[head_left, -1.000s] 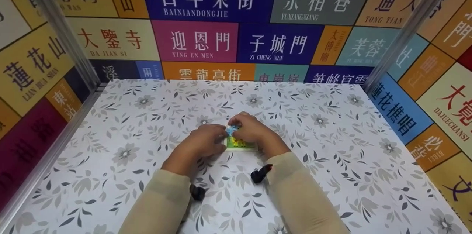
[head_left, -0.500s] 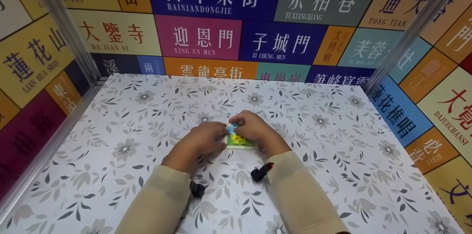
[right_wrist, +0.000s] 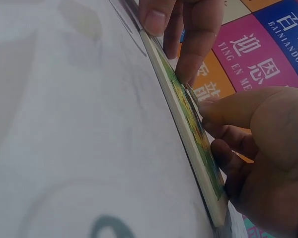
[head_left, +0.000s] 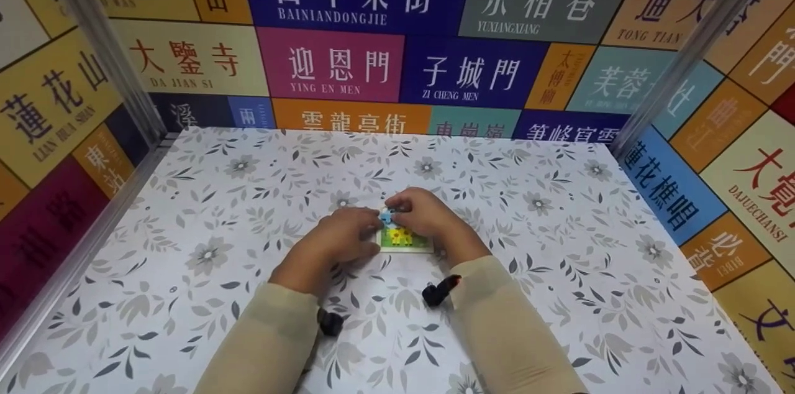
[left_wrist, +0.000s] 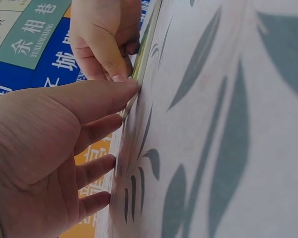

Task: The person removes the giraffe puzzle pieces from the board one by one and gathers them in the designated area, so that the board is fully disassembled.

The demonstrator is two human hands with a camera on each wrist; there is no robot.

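A small flat board (head_left: 405,249) with a light edge and a green, yellow and blue picture lies on the patterned table. The left hand (head_left: 343,235) rests at its left side, thumb against the near left corner and fingers spread on the table, as the left wrist view shows. Over the board's upper part, the right hand (head_left: 424,215) pinches a small thin piece (right_wrist: 192,95) between thumb and index finger, tilted up from the surface. In the right wrist view the board's pale edge (right_wrist: 185,144) runs between the two hands. The right palm hides part of the picture.
The table (head_left: 248,195) has a white leaf-and-flower cover. Colourful panels with lettering (head_left: 338,64) stand behind it and on both sides, with clear posts at the back corners. A small black device (head_left: 330,322) sits at the left cuff, another (head_left: 436,292) at the right.
Both hands stay nearly in place. The right hand's fingers have shifted slightly over the blue area, and more of the yellow part of the picture shows than a second ago.
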